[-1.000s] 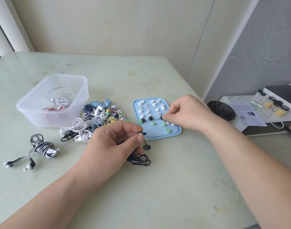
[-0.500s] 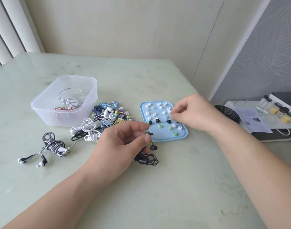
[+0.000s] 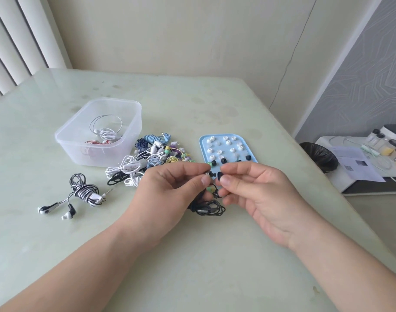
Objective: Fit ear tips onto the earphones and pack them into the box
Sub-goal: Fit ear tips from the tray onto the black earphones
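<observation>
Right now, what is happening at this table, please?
A person's left hand pinches a black earbud with a silver nozzle; the right hand holds a small black ear tip beside it, not yet fitted. More tips lie on the light blue plastic tray. Some earphones are in the clear plastic box; a pile of coiled earphones lies beside it.

Single head-worn wide-angle cam, aimed fwd & down over the table (image 3: 203,266) toward the wall (image 3: 192,30) at 12 o'clock. It sits close in: forearms enter from 7 and 5 o'clock, and left hand (image 3: 170,188) & right hand (image 3: 260,194) meet approx at frame centre. Box (image 3: 80,149) lies at 10 o'clock, tray (image 3: 202,146) just past centre toward 1, shelf (image 3: 359,188) off-table at 3, blinds (image 3: 12,41) at 11.
</observation>
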A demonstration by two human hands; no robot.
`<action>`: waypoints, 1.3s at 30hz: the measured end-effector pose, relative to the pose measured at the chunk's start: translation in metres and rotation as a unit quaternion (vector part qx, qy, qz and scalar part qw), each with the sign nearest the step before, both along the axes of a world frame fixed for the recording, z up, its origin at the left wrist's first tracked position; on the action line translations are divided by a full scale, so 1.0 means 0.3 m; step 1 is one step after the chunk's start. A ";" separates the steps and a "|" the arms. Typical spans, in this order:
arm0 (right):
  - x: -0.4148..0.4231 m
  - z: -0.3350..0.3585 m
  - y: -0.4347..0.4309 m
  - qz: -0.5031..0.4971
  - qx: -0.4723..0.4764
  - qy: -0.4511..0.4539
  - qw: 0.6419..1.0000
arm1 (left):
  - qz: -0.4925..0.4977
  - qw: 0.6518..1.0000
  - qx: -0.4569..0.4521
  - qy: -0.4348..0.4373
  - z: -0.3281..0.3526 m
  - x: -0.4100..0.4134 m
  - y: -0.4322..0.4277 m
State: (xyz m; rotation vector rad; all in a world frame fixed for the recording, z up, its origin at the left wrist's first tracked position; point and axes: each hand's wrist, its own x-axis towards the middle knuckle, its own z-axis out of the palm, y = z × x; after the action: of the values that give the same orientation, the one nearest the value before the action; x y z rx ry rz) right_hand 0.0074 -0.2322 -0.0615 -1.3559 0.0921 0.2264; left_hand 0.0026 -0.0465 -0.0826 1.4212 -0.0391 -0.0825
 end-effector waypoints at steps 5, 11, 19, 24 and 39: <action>0.005 -0.013 0.005 -0.002 0.052 0.012 0.999 | -0.014 1.000 0.002 0.000 -0.004 0.001 0.002; 0.009 -0.027 0.004 0.010 0.050 0.008 0.999 | -0.022 0.999 0.020 -0.012 -0.010 0.002 0.001; 0.011 -0.021 0.008 0.015 0.035 0.029 0.999 | -0.019 0.998 0.052 -0.022 -0.015 0.000 0.000; 0.014 -0.015 0.005 0.009 0.052 0.048 0.997 | -0.014 0.998 0.052 -0.020 -0.014 0.001 -0.002; 0.022 -0.023 0.003 0.033 0.045 0.039 0.998 | -0.021 0.999 0.045 -0.022 -0.015 -0.002 -0.003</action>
State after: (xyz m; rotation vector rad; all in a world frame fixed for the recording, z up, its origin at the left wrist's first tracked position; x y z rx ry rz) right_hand 0.0141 -0.2313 -0.0686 -1.2618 0.1005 0.3351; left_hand 0.0021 -0.0473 -0.0871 1.5127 -0.1020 -0.0880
